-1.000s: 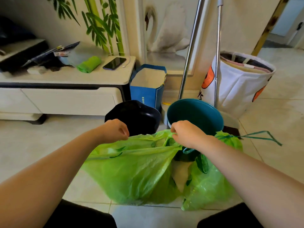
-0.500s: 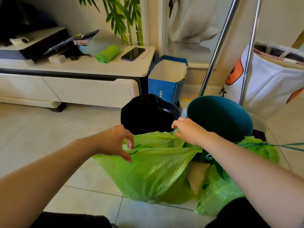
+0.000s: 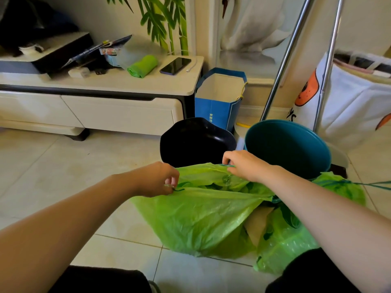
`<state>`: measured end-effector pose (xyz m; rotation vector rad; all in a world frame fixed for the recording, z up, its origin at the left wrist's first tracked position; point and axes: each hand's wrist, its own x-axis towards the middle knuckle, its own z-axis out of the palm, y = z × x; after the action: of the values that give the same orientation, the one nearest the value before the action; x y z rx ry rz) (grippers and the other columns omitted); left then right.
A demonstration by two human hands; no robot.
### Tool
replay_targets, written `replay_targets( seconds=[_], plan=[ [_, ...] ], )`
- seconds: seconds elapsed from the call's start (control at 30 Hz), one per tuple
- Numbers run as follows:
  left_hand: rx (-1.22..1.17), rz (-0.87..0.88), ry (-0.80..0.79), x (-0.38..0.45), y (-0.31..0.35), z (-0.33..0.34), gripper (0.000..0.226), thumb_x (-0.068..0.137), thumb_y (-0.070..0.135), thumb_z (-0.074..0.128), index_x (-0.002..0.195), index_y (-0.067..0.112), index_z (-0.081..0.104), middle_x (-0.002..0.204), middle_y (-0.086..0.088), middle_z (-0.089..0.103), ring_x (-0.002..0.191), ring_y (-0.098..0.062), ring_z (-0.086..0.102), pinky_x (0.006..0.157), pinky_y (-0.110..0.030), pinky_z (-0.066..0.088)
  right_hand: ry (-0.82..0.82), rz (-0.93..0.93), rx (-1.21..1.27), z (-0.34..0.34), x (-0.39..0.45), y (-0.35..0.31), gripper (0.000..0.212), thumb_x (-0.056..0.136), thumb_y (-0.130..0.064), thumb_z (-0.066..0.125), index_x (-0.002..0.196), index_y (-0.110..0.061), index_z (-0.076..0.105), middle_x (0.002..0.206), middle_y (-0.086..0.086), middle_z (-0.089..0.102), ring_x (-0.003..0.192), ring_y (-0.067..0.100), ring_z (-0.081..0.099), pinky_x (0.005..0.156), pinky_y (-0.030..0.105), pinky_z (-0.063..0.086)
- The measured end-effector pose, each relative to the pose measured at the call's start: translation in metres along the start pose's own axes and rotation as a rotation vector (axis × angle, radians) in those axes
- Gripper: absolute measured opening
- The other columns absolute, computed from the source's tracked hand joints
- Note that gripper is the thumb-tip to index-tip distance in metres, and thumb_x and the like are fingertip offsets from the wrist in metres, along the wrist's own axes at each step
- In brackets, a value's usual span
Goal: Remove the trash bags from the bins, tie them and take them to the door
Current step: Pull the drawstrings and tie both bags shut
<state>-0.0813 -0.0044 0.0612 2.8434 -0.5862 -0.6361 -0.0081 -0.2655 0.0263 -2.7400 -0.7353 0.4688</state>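
Pale glossy tiled floor (image 3: 53, 166); low white cabinet (image 3: 118, 111) far left. Translucent green plastic trash bag (image 3: 196, 218) sits on the floor, near centre. Left hand (image 3: 157, 179) pinches its near rim; right hand (image 3: 243, 164) grips the far rim, apparently with a drawstring. Behind stand a black bin (image 3: 196, 140) and a teal bin (image 3: 289, 146). A second green bag (image 3: 289, 235) lies right, partly hidden by the forearm.

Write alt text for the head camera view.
Two bare hands, left hand and right hand, pinch the open rim of a green trash bag on the tiled floor. Behind it stand a black bin and a teal bin.
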Motion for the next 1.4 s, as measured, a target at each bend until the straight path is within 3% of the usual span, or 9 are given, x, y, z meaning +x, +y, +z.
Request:
replay_targets(
  seconds=[0.13, 0.3, 0.43, 0.63, 0.77, 0.87, 1.03, 1.27, 1.4],
  plan=[
    [-0.050, -0.029, -0.037, -0.005, -0.001, -0.007, 0.014, 0.081, 0.023, 0.068, 0.079, 0.028, 0.055, 0.080, 0.012, 0.056, 0.081, -0.011, 0.056, 0.073, -0.022, 0.045, 0.023, 0.016, 0.025, -0.005, -0.007, -0.002, 0.009, 0.091, -0.022, 0.051, 0.085, -0.022, 0.058, 0.090, -0.002, 0.061, 0.084, 0.020, 0.060, 0.077, 0.042, 0.054],
    [-0.193, -0.031, 0.058, -0.012, 0.004, -0.019, 0.029, 0.075, 0.017, 0.076, 0.066, 0.027, 0.051, 0.068, 0.013, 0.058, 0.067, -0.002, 0.057, 0.065, -0.019, 0.045, 0.188, 0.025, 0.151, -0.018, -0.023, -0.013, 0.014, 0.091, -0.021, 0.054, 0.089, -0.018, 0.068, 0.088, -0.006, 0.064, 0.080, 0.012, 0.061, 0.074, 0.034, 0.054],
    [-0.285, -0.009, 0.055, -0.021, 0.015, -0.027, 0.018, 0.076, 0.014, 0.074, 0.078, 0.024, 0.059, 0.071, 0.009, 0.064, 0.065, -0.006, 0.059, 0.064, -0.020, 0.046, 0.281, 0.052, 0.307, -0.030, -0.041, -0.026, 0.011, 0.091, -0.017, 0.060, 0.093, -0.014, 0.069, 0.082, -0.010, 0.060, 0.077, 0.005, 0.056, 0.064, 0.015, 0.041],
    [-0.197, 0.018, 0.008, -0.031, 0.024, -0.021, 0.017, 0.084, 0.009, 0.061, 0.095, 0.015, 0.071, 0.077, 0.016, 0.058, 0.068, 0.009, 0.057, 0.064, -0.002, 0.039, 0.329, 0.081, 0.410, -0.043, -0.071, -0.043, 0.009, 0.089, -0.017, 0.062, 0.091, -0.014, 0.071, 0.075, -0.003, 0.063, 0.066, 0.011, 0.055, 0.057, 0.019, 0.042],
    [-0.235, 0.017, -0.017, -0.031, 0.029, -0.009, 0.016, 0.088, 0.009, 0.056, 0.092, 0.014, 0.071, 0.083, 0.004, 0.061, 0.071, -0.004, 0.058, 0.066, -0.006, 0.044, 0.291, 0.097, 0.390, -0.039, -0.089, -0.044, 0.008, 0.088, -0.018, 0.063, 0.082, -0.021, 0.067, 0.076, 0.002, 0.067, 0.070, 0.016, 0.058, 0.064, 0.026, 0.048],
    [-0.363, -0.015, -0.093, -0.029, 0.033, -0.002, 0.005, 0.087, 0.018, 0.065, 0.082, 0.015, 0.066, 0.082, -0.002, 0.067, 0.065, -0.010, 0.066, 0.065, -0.023, 0.055, 0.285, 0.096, 0.394, -0.036, -0.093, -0.042, 0.011, 0.089, -0.017, 0.062, 0.080, -0.023, 0.065, 0.076, 0.002, 0.067, 0.067, 0.015, 0.057, 0.063, 0.026, 0.048],
    [-0.178, 0.010, -0.171, -0.027, 0.043, -0.001, 0.034, 0.068, 0.047, 0.079, 0.084, 0.018, 0.069, 0.081, 0.012, 0.070, 0.067, 0.004, 0.058, 0.064, -0.011, 0.044, 0.239, 0.066, 0.336, -0.032, -0.091, -0.036, 0.006, 0.089, -0.022, 0.065, 0.083, -0.021, 0.066, 0.074, -0.002, 0.063, 0.065, 0.009, 0.054, 0.057, 0.017, 0.041],
    [-0.045, -0.002, -0.107, -0.025, 0.041, -0.007, 0.022, 0.077, 0.027, 0.075, 0.091, 0.010, 0.070, 0.080, 0.005, 0.065, 0.066, -0.004, 0.057, 0.064, -0.011, 0.042, 0.269, 0.047, 0.336, -0.038, -0.085, -0.032, 0.007, 0.089, -0.020, 0.063, 0.090, -0.016, 0.069, 0.081, 0.002, 0.066, 0.071, 0.013, 0.057, 0.059, 0.018, 0.043],
    [-0.057, -0.006, -0.004, -0.026, 0.044, -0.020, 0.017, 0.082, 0.027, 0.070, 0.091, 0.013, 0.074, 0.079, 0.006, 0.069, 0.064, 0.008, 0.056, 0.061, 0.000, 0.036, 0.274, 0.037, 0.327, -0.042, -0.083, -0.034, 0.008, 0.090, -0.019, 0.062, 0.091, -0.016, 0.069, 0.078, -0.004, 0.062, 0.071, 0.013, 0.056, 0.058, 0.017, 0.042]
  ],
)
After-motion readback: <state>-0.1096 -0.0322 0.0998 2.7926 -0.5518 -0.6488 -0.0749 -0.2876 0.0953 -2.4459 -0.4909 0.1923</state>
